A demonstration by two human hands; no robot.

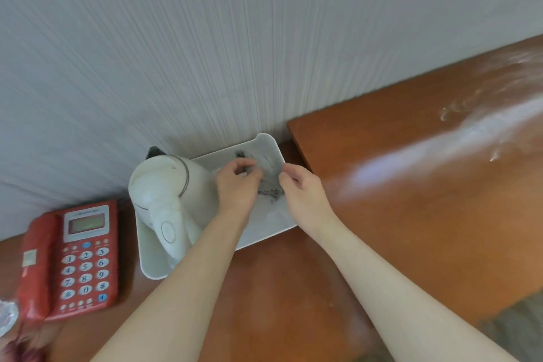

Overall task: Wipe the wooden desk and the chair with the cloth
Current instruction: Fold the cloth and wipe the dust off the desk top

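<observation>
Grey cloth pinched by left hand and right hand, both grips clamped on it, inside white tray on worktop; kettle beside.

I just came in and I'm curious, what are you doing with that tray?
Both hands, the left hand and the right hand, are gathering up a grey cloth lying in the white tray, beside the white kettle. The wooden desk isn't being wiped at this moment. A red phone sits to the left.

Cloth partly hidden behind both hands; telephone display unreadable (blurred); near-left clear object cut off.
</observation>
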